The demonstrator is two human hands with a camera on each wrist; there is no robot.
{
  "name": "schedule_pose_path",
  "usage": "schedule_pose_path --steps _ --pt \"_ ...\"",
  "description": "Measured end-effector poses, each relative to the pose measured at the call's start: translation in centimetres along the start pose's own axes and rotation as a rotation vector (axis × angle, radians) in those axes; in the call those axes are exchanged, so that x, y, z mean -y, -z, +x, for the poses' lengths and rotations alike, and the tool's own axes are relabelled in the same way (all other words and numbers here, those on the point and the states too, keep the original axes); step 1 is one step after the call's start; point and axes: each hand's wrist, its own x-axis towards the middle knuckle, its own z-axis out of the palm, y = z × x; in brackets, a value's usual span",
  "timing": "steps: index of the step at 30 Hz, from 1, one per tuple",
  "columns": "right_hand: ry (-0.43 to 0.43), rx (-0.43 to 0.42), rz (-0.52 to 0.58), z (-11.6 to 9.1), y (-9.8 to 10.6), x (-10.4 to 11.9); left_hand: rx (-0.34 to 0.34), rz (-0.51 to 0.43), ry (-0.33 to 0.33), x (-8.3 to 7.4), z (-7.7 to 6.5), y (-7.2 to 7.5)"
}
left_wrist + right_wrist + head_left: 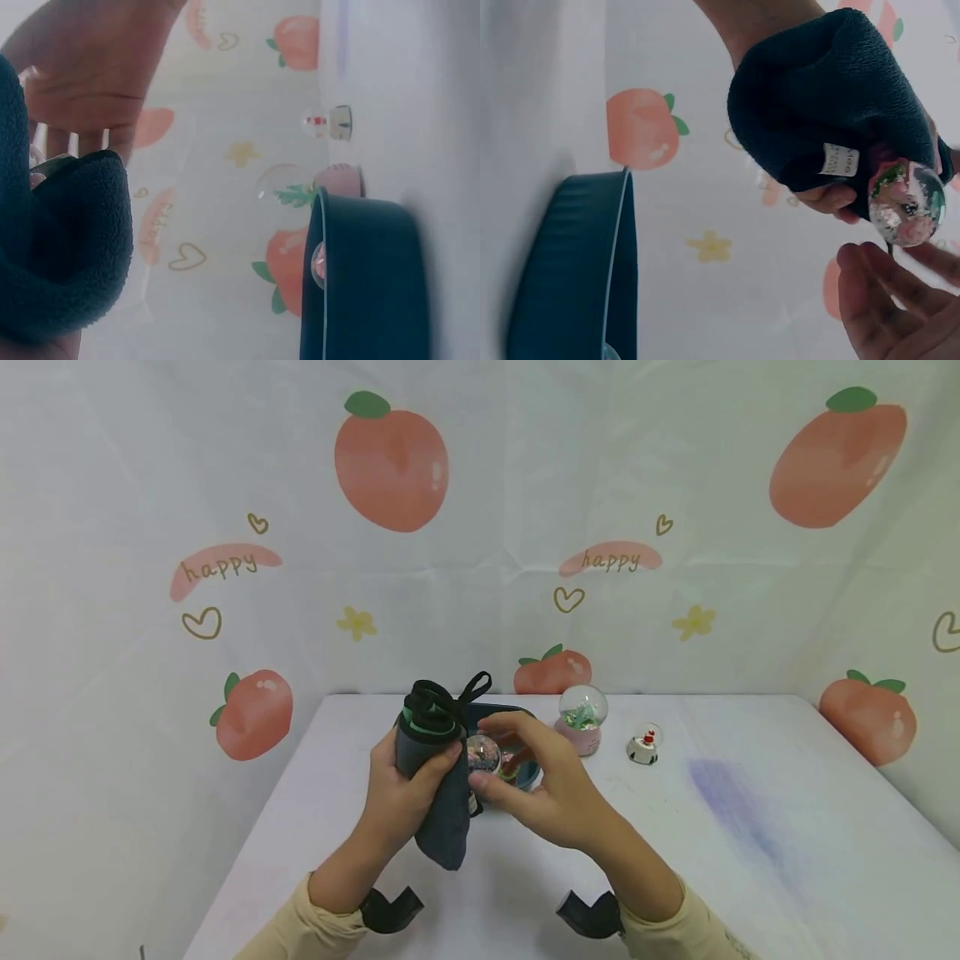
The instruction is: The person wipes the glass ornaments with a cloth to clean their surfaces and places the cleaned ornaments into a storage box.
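Note:
My left hand [393, 793] grips a bunched dark blue towel [442, 827] with black trim and a black loop. From the towel's folds pokes a small snow globe [909, 204], pink inside, its base wrapped by the cloth. A white tag [840, 160] hangs on the towel in the right wrist view. Beside the globe, my right hand [558, 781] has its fingers loosely bent and spread; whether a fingertip touches the glass I cannot tell. Behind the hands stands a dark blue basin [379, 281] with a clear globe [319, 264] in it, partly hidden.
Right of the basin, a larger snow globe [581, 718] with a pink base stands on the white table [750, 760]. A small white globe [643, 746] with a red figure sits further right. Behind hangs a fruit-printed curtain [502, 460].

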Motion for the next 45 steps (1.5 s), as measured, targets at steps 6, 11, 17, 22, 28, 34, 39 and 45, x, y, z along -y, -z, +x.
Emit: schedule_pose_path --steps 6,11,17,22,28,34,39,45 --pt "-0.054 0.014 0.023 -0.03 0.01 -0.08 -0.012 0.016 0.009 0.05 -0.08 0.09" --pt "0.139 -0.005 0.032 0.02 -0.01 -0.31 -0.021 0.032 0.001 0.09 0.03 0.22" --pt "0.046 0.008 0.044 -0.05 0.07 -0.11 -0.013 0.014 0.019 -0.21 0.07 0.10" --pt "-0.092 0.053 0.041 -0.19 0.18 0.00 -0.009 0.014 0.029 -0.24 0.01 0.05" --pt "0.040 0.043 0.057 -0.20 0.09 -0.47 -0.022 0.033 -0.012 -0.04 0.15 0.24" --pt "-0.056 0.043 0.057 -0.14 0.08 -0.38 -0.020 0.015 0.016 -0.31 0.14 0.15" --pt "-0.093 0.048 0.073 -0.17 0.15 -0.43 -0.015 0.030 0.023 -0.22 0.13 0.09" --pt "0.151 0.001 0.033 -0.11 -0.07 -0.63 -0.014 0.038 0.011 -0.15 0.14 0.19"
